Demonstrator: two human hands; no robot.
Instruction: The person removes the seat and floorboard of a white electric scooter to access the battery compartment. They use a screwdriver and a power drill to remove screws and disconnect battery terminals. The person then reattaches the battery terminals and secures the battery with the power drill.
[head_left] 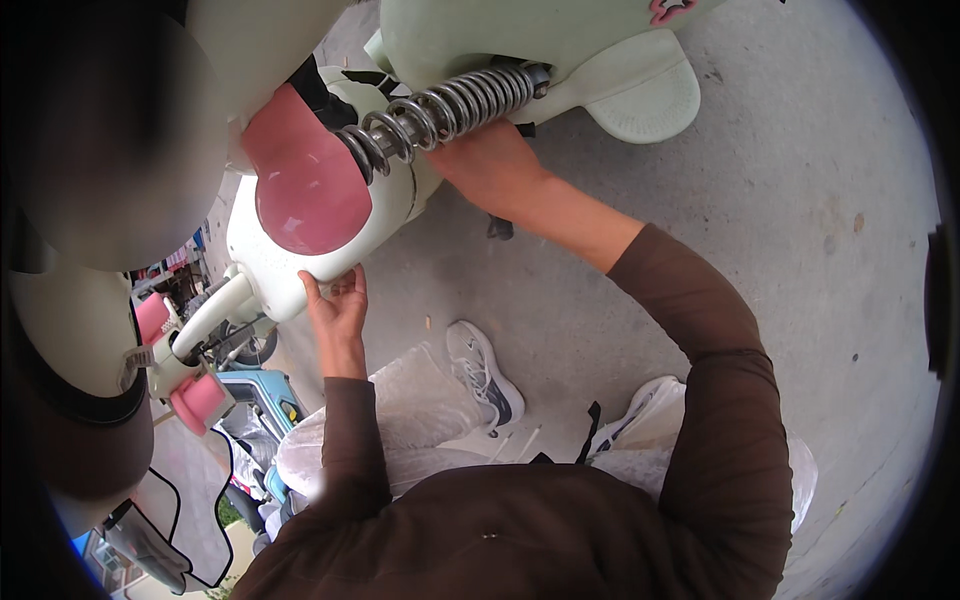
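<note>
Your left hand (338, 300) is open, its fingertips (310, 285) pressed up against the lower edge of the pale mint-green plastic rear body of the scooter (275, 265), just below the rounded pink tail-light lens (305, 185). Your right hand (490, 165) reaches up behind the shiny coiled steel shock-absorber spring (445, 110); its fingers are hidden by the bodywork, so you cannot tell from here whether it is gripping something or only resting there.

The scooter's tail hangs above you and you crouch under it on the grey concrete floor (780, 200), with your grey-and-white sneakers (485, 375) planted well apart.

To do this well, keep the left fingertips spread flat along the panel edge, so the thin plastic takes the load evenly and does not flex or crack. Let the right hand work by feel, and keep the wrist clear of the spring coils, which could pinch if the body rocks. Steady the panel with the left hand before you pull or push anything with the right. Keeping your feet wide as they are should stop you from tipping forward.
</note>
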